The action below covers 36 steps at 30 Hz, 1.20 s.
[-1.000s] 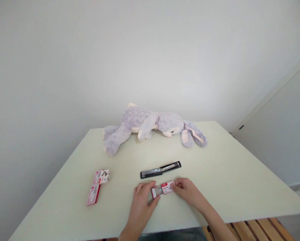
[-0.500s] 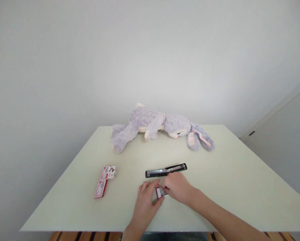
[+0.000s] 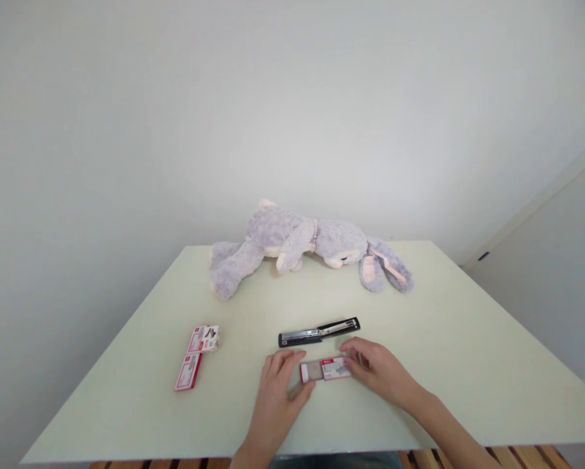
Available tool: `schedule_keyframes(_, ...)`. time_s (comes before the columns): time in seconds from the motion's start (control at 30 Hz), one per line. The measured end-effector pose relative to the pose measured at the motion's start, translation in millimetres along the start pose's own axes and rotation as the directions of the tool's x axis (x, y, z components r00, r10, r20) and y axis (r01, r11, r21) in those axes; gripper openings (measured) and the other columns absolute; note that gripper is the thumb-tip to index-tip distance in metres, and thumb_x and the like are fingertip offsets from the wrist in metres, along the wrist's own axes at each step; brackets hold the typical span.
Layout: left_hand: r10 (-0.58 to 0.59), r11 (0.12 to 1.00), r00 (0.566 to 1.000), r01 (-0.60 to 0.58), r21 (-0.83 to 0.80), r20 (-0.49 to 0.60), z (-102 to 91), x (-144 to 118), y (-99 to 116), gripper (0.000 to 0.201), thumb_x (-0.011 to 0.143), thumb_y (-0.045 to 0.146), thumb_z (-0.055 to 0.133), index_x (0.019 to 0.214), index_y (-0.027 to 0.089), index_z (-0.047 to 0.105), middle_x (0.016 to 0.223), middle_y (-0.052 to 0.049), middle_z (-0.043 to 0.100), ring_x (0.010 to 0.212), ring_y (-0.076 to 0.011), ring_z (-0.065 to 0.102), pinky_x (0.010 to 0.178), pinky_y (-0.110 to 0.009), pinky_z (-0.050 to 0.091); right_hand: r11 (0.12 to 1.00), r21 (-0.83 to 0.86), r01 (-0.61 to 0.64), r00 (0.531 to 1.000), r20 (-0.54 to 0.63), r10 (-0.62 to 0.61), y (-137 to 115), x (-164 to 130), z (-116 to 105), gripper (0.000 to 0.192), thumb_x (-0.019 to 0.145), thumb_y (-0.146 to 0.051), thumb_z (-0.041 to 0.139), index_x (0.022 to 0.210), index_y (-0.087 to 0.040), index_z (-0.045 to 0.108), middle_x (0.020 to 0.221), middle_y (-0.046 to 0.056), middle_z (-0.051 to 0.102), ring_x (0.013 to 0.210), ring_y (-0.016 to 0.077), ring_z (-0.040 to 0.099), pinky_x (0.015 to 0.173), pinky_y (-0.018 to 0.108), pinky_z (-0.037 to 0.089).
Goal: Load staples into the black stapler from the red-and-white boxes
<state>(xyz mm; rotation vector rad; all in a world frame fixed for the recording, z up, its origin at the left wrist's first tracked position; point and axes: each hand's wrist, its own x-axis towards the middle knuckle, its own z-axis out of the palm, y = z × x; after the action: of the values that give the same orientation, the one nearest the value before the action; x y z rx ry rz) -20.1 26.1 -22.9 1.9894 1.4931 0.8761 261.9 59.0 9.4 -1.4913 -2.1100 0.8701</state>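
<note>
A small red-and-white staple box (image 3: 336,368) lies near the front of the table with its tray (image 3: 314,371) slid partly out to the left. The exposed part of the tray looks grey inside; whether staples lie there I cannot tell. My left hand (image 3: 279,391) curves around the tray's left end, thumb at the near edge and fingers at the far edge. At the right end of the printed sleeve, my right hand (image 3: 378,371) has its thumb and fingers closed on it. Just beyond the box rests a black-and-silver stapler (image 3: 319,332), its magazine exposed.
Red-and-white staple boxes (image 3: 189,371) lie at the left, with a smaller white box (image 3: 211,338) beside them. A lilac plush rabbit (image 3: 277,234) lies on its side along the back of the white table (image 3: 449,365), near the wall (image 3: 292,117).
My right hand has moved from over the tray to the right end of the box, uncovering the printed sleeve. The left hand stays around the tray's left end. The view has shifted slightly.
</note>
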Motion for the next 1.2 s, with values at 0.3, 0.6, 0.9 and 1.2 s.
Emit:
schedule_keyframes(0.3,-0.115,0.993,0.993,0.116,0.035,-0.037,22.0,3.9,13.8,0.022,0.097,0.026,0.055,0.111,0.028,0.071,0.099,-0.003,0.075,0.087,-0.0225,0.067,0.088,-0.042,0.049,0.998,0.065,0.015,0.998,0.065,-0.02,-14.1,-4.4,8.3,0.02,0.095,-0.032,0.061,0.104,-0.025,0.077,0.089,0.001,0.067,0.074,0.0164,0.06,0.069,0.026,0.044)
schedule_keyframes(0.6,-0.124,0.981,0.962,0.156,0.115,-0.243,-13.1,23.6,-22.1,0.034,0.094,0.034,0.06,0.127,0.023,0.06,0.118,-0.008,0.066,0.111,-0.0273,0.06,0.097,-0.045,0.046,0.996,-0.086,0.027,0.996,0.084,-0.02,-31.9,9.2,9.1,0.028,0.083,-0.028,0.074,0.11,-0.033,0.077,0.092,-0.001,0.07,0.074,0.0161,0.062,0.07,0.025,0.04)
schedule_keyframes(0.9,-0.045,0.974,0.999,0.049,0.221,-0.022,-3.0,38.9,-17.6,0.026,0.089,0.032,0.071,0.115,0.032,0.071,0.115,-0.002,0.068,0.109,-0.0259,0.057,0.094,-0.042,0.04,0.968,-0.175,0.18,0.982,0.089,-0.166,-54.8,49.1,13.9,0.021,0.098,-0.03,0.06,0.107,-0.03,0.078,0.088,0.0,0.071,0.081,0.0168,0.063,0.072,0.024,0.038)
schedule_keyframes(1.2,-0.052,0.976,0.998,0.058,0.211,-0.034,-0.5,28.5,-12.0,0.026,0.09,0.033,0.071,0.116,0.033,0.069,0.115,-0.001,0.067,0.108,-0.0254,0.057,0.093,-0.041,0.04,0.956,-0.156,0.25,0.96,0.169,-0.223,-58.1,64.2,24.7,0.025,0.099,-0.028,0.059,0.115,-0.032,0.077,0.095,0.001,0.075,0.088,0.0178,0.068,0.077,0.024,0.042)
